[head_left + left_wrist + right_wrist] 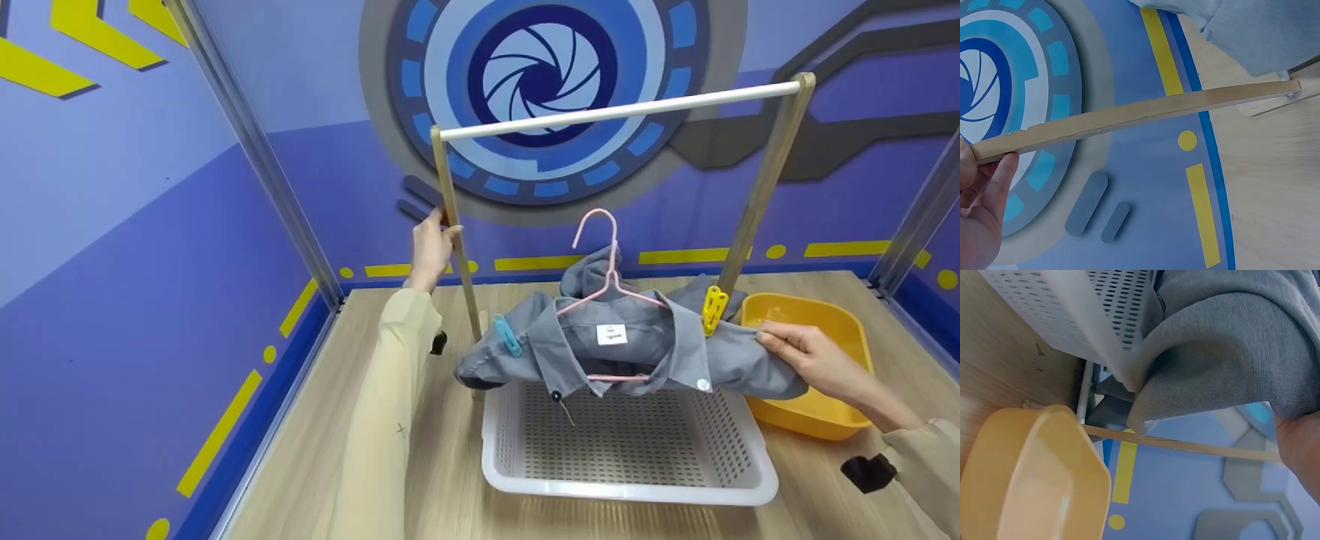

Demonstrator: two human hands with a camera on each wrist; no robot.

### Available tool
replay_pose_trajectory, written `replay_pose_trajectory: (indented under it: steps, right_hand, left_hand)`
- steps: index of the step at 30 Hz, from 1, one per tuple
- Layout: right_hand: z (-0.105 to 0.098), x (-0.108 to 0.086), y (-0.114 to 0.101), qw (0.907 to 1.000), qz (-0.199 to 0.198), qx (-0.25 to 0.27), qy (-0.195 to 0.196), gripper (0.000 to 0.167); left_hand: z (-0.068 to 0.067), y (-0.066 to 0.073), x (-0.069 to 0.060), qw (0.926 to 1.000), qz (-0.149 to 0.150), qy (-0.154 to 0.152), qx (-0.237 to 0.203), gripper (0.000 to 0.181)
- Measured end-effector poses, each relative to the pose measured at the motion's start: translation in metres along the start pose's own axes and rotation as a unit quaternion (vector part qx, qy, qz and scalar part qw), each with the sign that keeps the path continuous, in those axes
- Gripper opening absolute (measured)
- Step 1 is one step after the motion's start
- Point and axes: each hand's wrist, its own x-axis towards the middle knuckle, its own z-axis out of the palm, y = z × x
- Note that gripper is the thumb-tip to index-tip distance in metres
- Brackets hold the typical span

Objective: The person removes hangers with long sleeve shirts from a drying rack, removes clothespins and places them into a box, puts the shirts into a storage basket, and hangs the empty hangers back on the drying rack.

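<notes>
The grey shirt [585,330] stretched left to right, its right end pinched by the nearer right hand [814,358], while the farther left hand [432,249] pinched the left wooden post [462,262].

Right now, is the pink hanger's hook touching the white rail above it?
Apart. The head view shows it: the pink hook sits below the white rail, with the patterned wall plainly visible between them.
</notes>
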Motion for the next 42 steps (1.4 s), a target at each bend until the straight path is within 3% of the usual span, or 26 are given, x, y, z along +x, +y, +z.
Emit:
replay_pose_trajectory:
  steps: [11, 17, 23, 34, 42]
  right_hand:
    - [0.009, -0.008, 0.012, 0.9992, 0.027, 0.018, -0.025, 0.017]
    - [0.013, -0.011, 0.016, 0.9987, 0.012, 0.019, -0.045, 0.016]
    - [0.017, -0.015, 0.017, 0.9983, 0.033, 0.02, -0.043, 0.014]
    - [0.025, -0.018, 0.026, 0.999, -0.012, 0.021, -0.037, 0.017]
    - [0.03, -0.021, 0.03, 0.9993, -0.017, 0.007, -0.032, 0.018]
  left_hand:
    - [0.0, 0.0, 0.0, 0.9999, -0.011, -0.001, -0.007, 0.022]
    - [0.0, 0.0, -0.001, 1.0, -0.002, 0.0, 0.002, 0.022]
    - [-0.001, 0.001, -0.001, 1.0, 0.003, 0.001, 0.004, 0.019]
    - [-0.001, 0.002, -0.002, 1.0, 0.002, -0.004, -0.007, 0.02]
    - [-0.001, 0.0, -0.001, 0.9996, -0.009, -0.009, -0.026, 0.019]
